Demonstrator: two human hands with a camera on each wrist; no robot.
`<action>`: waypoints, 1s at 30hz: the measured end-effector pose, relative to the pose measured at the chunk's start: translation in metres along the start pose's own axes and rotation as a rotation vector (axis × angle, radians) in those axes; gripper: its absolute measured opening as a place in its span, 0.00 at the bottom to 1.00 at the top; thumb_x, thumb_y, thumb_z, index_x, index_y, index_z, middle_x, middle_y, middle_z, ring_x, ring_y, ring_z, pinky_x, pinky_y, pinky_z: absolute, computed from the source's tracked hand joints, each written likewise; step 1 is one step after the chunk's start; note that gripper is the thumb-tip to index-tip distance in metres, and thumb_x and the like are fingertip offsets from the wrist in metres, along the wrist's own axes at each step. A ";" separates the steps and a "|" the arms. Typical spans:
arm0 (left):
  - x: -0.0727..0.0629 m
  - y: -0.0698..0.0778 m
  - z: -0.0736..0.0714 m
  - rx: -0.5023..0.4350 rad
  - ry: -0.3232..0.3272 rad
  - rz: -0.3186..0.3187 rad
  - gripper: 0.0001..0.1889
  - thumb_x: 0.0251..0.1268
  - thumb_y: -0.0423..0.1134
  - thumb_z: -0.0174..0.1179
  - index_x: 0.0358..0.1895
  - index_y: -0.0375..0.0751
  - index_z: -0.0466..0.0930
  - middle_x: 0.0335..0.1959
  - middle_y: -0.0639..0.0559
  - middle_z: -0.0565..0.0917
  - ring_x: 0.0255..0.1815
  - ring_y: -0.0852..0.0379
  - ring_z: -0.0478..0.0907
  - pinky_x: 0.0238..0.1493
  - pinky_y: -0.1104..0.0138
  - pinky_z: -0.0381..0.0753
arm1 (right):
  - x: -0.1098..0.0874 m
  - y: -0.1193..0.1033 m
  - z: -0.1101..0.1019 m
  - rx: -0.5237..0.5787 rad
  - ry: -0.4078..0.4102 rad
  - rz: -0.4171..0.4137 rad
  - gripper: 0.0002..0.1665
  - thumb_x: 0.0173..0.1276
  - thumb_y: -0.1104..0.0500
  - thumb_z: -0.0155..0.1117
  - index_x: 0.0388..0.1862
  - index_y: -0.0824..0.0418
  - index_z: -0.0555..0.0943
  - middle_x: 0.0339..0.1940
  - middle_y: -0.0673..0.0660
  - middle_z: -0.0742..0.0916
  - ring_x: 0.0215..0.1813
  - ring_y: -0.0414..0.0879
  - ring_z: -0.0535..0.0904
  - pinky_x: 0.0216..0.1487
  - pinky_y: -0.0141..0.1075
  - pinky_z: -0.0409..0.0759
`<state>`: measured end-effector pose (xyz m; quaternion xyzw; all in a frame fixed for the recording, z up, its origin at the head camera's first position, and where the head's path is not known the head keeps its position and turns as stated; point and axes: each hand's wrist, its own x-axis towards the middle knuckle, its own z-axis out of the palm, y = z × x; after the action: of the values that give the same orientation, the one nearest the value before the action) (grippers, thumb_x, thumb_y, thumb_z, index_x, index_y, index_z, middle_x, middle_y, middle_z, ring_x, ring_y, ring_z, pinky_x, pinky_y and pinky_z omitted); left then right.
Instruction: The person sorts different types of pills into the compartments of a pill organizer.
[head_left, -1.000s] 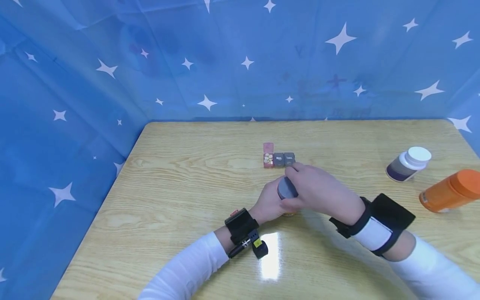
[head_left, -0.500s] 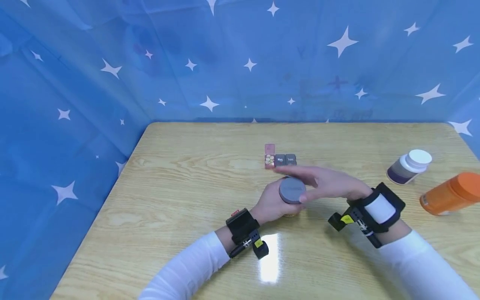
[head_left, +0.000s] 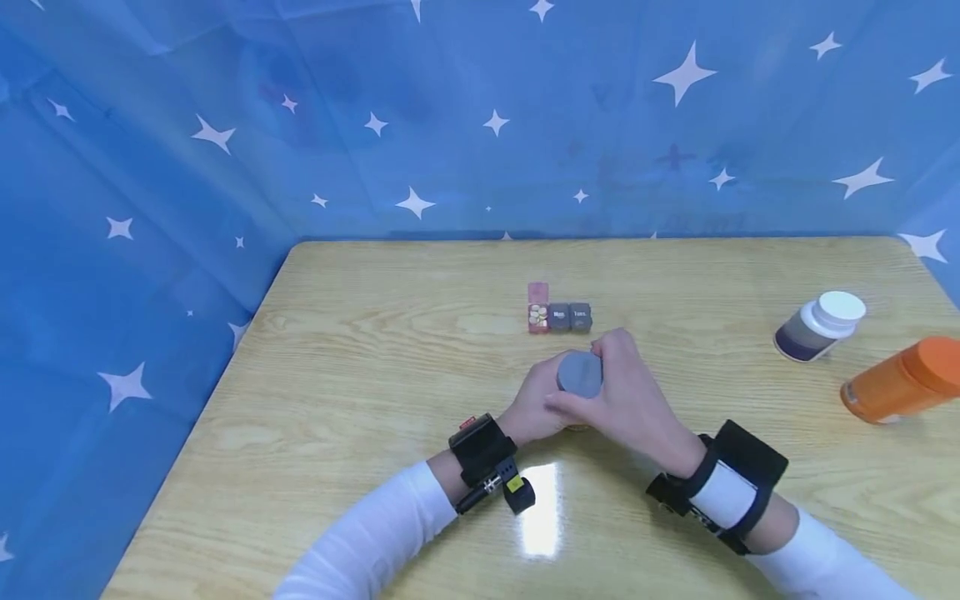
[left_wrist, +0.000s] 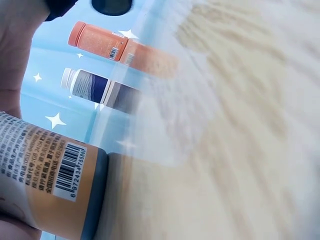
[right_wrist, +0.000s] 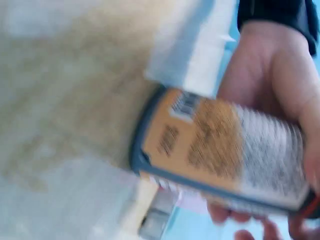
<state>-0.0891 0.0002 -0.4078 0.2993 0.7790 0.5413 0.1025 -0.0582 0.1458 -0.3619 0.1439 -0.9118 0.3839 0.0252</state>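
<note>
A pill bottle with a grey lid (head_left: 580, 374) stands near the middle of the table. Its label (left_wrist: 60, 180), orange and white with a barcode, fills the lower left of the left wrist view. My left hand (head_left: 531, 408) grips the bottle's body from the left. On the right side of the lid, my right hand (head_left: 637, 404) curls its thumb and fingers round the edge. Just behind the hands lies a small pill organizer (head_left: 558, 317), with one pink compartment open and full of pale tablets. Two grey compartments beside it have their lids down.
To the right stand a white bottle with a dark label (head_left: 819, 326) and an orange bottle (head_left: 903, 379). The wooden table (head_left: 375, 333) backs onto a blue curtain (head_left: 450, 75) with white stars.
The right hand loosened from the lid and spread out half a second ago, then came back round it with the wrist turned. The left hand kept its hold on the bottle.
</note>
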 end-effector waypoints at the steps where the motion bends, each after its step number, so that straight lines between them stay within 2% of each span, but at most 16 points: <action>1: 0.000 0.000 0.001 -0.012 -0.002 -0.007 0.26 0.46 0.32 0.67 0.53 0.33 0.73 0.45 0.40 0.82 0.45 0.51 0.78 0.49 0.73 0.74 | 0.001 0.002 -0.003 0.037 -0.037 -0.006 0.42 0.49 0.44 0.72 0.51 0.68 0.63 0.48 0.63 0.71 0.47 0.54 0.69 0.44 0.42 0.72; 3: 0.000 -0.001 0.001 -0.022 -0.007 -0.028 0.27 0.47 0.33 0.67 0.54 0.35 0.73 0.46 0.42 0.82 0.46 0.55 0.77 0.50 0.74 0.74 | 0.006 0.010 -0.013 0.165 -0.179 -0.052 0.47 0.52 0.48 0.71 0.63 0.64 0.58 0.61 0.63 0.68 0.62 0.58 0.65 0.57 0.53 0.69; 5: -0.001 -0.001 0.000 -0.041 -0.008 -0.054 0.28 0.47 0.34 0.68 0.55 0.37 0.73 0.48 0.44 0.81 0.48 0.57 0.77 0.51 0.73 0.73 | 0.012 0.017 -0.023 0.280 -0.358 -0.104 0.49 0.56 0.52 0.68 0.71 0.56 0.53 0.71 0.60 0.62 0.72 0.59 0.55 0.65 0.62 0.58; 7: -0.003 -0.002 -0.002 -0.036 0.003 -0.081 0.28 0.46 0.35 0.69 0.56 0.39 0.72 0.49 0.46 0.81 0.48 0.57 0.77 0.51 0.72 0.73 | 0.018 0.023 -0.029 0.345 -0.492 -0.132 0.46 0.59 0.54 0.66 0.73 0.50 0.55 0.74 0.56 0.61 0.74 0.58 0.51 0.66 0.63 0.54; 8: -0.004 -0.002 -0.003 -0.034 0.007 -0.094 0.29 0.46 0.34 0.69 0.56 0.39 0.72 0.49 0.47 0.81 0.49 0.57 0.76 0.51 0.72 0.72 | 0.019 0.024 -0.029 0.346 -0.522 -0.140 0.43 0.59 0.54 0.66 0.71 0.48 0.58 0.73 0.55 0.63 0.74 0.57 0.53 0.66 0.62 0.56; 9: -0.006 -0.002 -0.004 -0.032 0.011 -0.104 0.30 0.45 0.34 0.70 0.56 0.39 0.72 0.49 0.46 0.81 0.48 0.57 0.76 0.51 0.71 0.72 | 0.020 0.024 -0.028 0.322 -0.520 -0.151 0.40 0.59 0.54 0.66 0.70 0.49 0.63 0.72 0.55 0.65 0.73 0.57 0.56 0.66 0.60 0.59; 10: -0.007 -0.002 -0.005 -0.030 0.015 -0.110 0.30 0.45 0.34 0.70 0.56 0.39 0.72 0.48 0.46 0.81 0.48 0.56 0.76 0.50 0.71 0.72 | 0.019 0.022 -0.026 0.279 -0.481 -0.159 0.38 0.58 0.53 0.67 0.67 0.51 0.66 0.70 0.56 0.68 0.71 0.56 0.60 0.65 0.57 0.62; 14: -0.007 0.000 -0.007 0.007 0.022 -0.090 0.30 0.43 0.33 0.69 0.56 0.37 0.72 0.47 0.45 0.81 0.48 0.54 0.76 0.50 0.71 0.73 | 0.010 0.007 -0.014 0.094 -0.191 -0.144 0.36 0.48 0.53 0.74 0.56 0.63 0.74 0.54 0.60 0.79 0.55 0.54 0.75 0.52 0.46 0.74; 16: -0.006 0.000 -0.007 0.025 0.022 -0.058 0.29 0.43 0.32 0.68 0.54 0.36 0.72 0.46 0.44 0.81 0.47 0.53 0.77 0.50 0.71 0.74 | 0.005 -0.002 -0.006 -0.011 -0.055 -0.105 0.35 0.47 0.50 0.75 0.48 0.68 0.73 0.43 0.61 0.79 0.42 0.50 0.75 0.40 0.38 0.75; 18: -0.005 0.000 -0.006 0.008 0.022 -0.034 0.27 0.44 0.30 0.67 0.53 0.34 0.73 0.46 0.42 0.81 0.47 0.52 0.77 0.49 0.72 0.74 | 0.002 -0.010 0.002 -0.143 0.060 -0.084 0.34 0.47 0.45 0.73 0.39 0.69 0.71 0.33 0.59 0.76 0.33 0.48 0.71 0.31 0.34 0.70; 20: -0.005 0.001 -0.005 -0.017 0.021 -0.018 0.25 0.45 0.28 0.66 0.52 0.33 0.74 0.45 0.41 0.82 0.46 0.51 0.78 0.49 0.73 0.75 | 0.001 -0.013 0.008 -0.295 0.151 -0.078 0.35 0.48 0.39 0.69 0.33 0.68 0.69 0.28 0.58 0.73 0.28 0.47 0.67 0.28 0.33 0.67; 22: -0.005 0.002 -0.004 -0.001 0.022 -0.005 0.24 0.46 0.29 0.66 0.51 0.33 0.74 0.45 0.42 0.82 0.46 0.51 0.79 0.48 0.73 0.76 | 0.000 -0.014 0.010 -0.432 0.214 -0.101 0.39 0.45 0.33 0.67 0.28 0.67 0.68 0.24 0.57 0.72 0.26 0.49 0.66 0.27 0.36 0.65; 23: -0.005 0.003 -0.004 0.021 0.023 0.003 0.24 0.47 0.30 0.66 0.51 0.34 0.74 0.45 0.42 0.82 0.46 0.50 0.79 0.48 0.73 0.76 | 0.000 -0.013 0.009 -0.461 0.216 -0.107 0.40 0.44 0.31 0.66 0.28 0.67 0.68 0.24 0.57 0.72 0.26 0.49 0.66 0.27 0.36 0.65; 25: -0.004 0.004 -0.004 0.064 0.015 0.003 0.24 0.48 0.32 0.66 0.52 0.34 0.74 0.46 0.43 0.83 0.47 0.51 0.79 0.49 0.72 0.76 | -0.002 -0.008 0.004 -0.394 0.127 -0.099 0.42 0.45 0.32 0.67 0.35 0.69 0.68 0.30 0.59 0.74 0.30 0.50 0.70 0.31 0.38 0.70; 28: -0.003 0.005 -0.004 0.102 -0.011 -0.027 0.26 0.49 0.38 0.68 0.55 0.40 0.73 0.47 0.48 0.82 0.48 0.57 0.78 0.50 0.71 0.75 | -0.006 0.003 -0.008 -0.141 -0.107 -0.047 0.48 0.47 0.42 0.73 0.55 0.71 0.64 0.49 0.66 0.75 0.47 0.56 0.75 0.45 0.45 0.77; 30: -0.003 0.006 -0.005 0.100 -0.033 -0.059 0.28 0.49 0.43 0.69 0.56 0.44 0.72 0.47 0.52 0.82 0.48 0.60 0.77 0.49 0.71 0.75 | -0.007 0.011 -0.013 0.001 -0.233 -0.011 0.52 0.48 0.52 0.75 0.65 0.69 0.57 0.61 0.67 0.71 0.58 0.59 0.73 0.55 0.49 0.75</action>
<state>-0.0869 -0.0044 -0.4008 0.2899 0.8117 0.4936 0.1162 -0.0551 0.1642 -0.3620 0.1928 -0.9074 0.3650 -0.0788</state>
